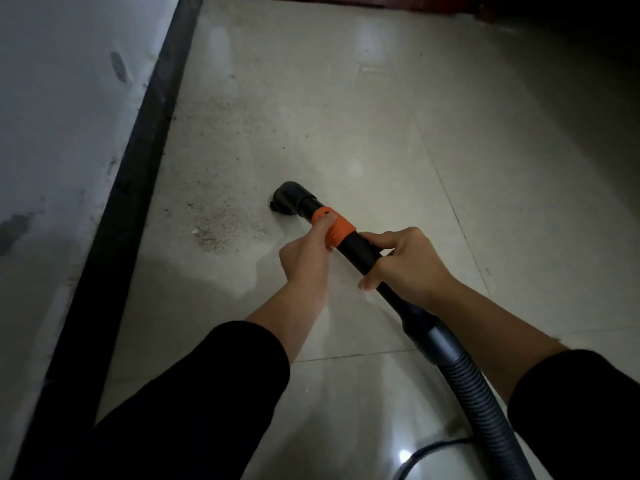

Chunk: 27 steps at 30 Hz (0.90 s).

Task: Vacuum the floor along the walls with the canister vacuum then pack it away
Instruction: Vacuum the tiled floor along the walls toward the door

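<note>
1. Orange plastic, a collar (335, 229) on the black wand (360, 252), sits under the left hand (308, 258), whose fingers are wrapped around it in a closed grip.
2. The right hand (407, 263) is clamped on the wand just behind the collar, fingers curled over the top and thumb underneath.
3. Both forearms are bare, with black sleeves (214, 393) pushed up near the elbows.
4. Ahead of the left hand the wand ends in a black angled nozzle (289, 199), its mouth turned down at the pale tiled floor (381, 133).
5. Behind the right hand the wand widens into a grey cuff, then a ribbed grey hose (474, 386) that runs down to the bottom edge of view.
6. A thin dark cable (429, 448) curves across the tile beside the hose.
7. A patch of gritty dust (216, 230) lies just left of the nozzle, with fainter specks farther along.
8. A black skirting strip (138, 174) edges the floor under the grey, scuffed wall (62, 116) on the left.
</note>
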Each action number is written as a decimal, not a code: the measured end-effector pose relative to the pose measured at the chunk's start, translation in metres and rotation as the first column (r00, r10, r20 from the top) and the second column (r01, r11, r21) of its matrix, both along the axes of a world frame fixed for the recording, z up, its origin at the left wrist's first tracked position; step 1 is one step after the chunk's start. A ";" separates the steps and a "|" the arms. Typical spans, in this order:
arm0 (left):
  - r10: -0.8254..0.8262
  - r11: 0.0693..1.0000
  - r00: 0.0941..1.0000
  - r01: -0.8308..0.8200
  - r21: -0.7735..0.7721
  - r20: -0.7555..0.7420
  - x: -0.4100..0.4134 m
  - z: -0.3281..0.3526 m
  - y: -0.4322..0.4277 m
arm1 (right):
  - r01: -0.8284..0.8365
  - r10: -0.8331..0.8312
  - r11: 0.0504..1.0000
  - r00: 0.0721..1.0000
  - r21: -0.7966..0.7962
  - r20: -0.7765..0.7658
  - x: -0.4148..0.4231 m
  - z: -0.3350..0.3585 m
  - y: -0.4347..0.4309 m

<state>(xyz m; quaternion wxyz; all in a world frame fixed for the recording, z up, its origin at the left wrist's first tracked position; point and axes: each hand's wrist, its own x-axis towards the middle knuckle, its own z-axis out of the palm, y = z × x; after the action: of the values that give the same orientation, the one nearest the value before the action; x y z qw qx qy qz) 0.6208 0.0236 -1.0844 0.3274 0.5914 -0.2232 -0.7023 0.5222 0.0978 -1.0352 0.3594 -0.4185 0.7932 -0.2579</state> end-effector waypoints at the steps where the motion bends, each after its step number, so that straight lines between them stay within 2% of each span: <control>1: -0.009 1.000 1.000 0.009 0.000 0.009 0.000 0.000 0.000 | 0.004 -0.004 1.000 1.000 -0.008 0.007 -0.001 0.001 0.000; 12: 0.051 0.998 0.998 -0.053 0.042 0.033 0.005 0.001 0.013 | -0.070 0.069 0.997 0.996 0.029 0.054 -0.005 0.007 0.009; 19: -0.022 1.000 0.998 0.022 0.004 0.058 0.012 0.004 0.026 | -0.075 0.073 0.997 0.990 0.009 0.119 -0.007 0.007 0.028; 27: -0.016 1.000 0.997 0.016 0.010 0.074 0.024 0.010 0.033 | -0.105 0.103 0.994 0.984 0.005 0.145 0.003 0.013 0.033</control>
<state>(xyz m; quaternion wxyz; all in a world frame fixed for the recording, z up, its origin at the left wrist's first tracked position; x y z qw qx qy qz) 0.6447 0.0566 -1.0746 0.3104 0.6169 -0.2367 -0.6835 0.5249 0.1312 -1.0219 0.4317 -0.4371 0.7437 -0.2634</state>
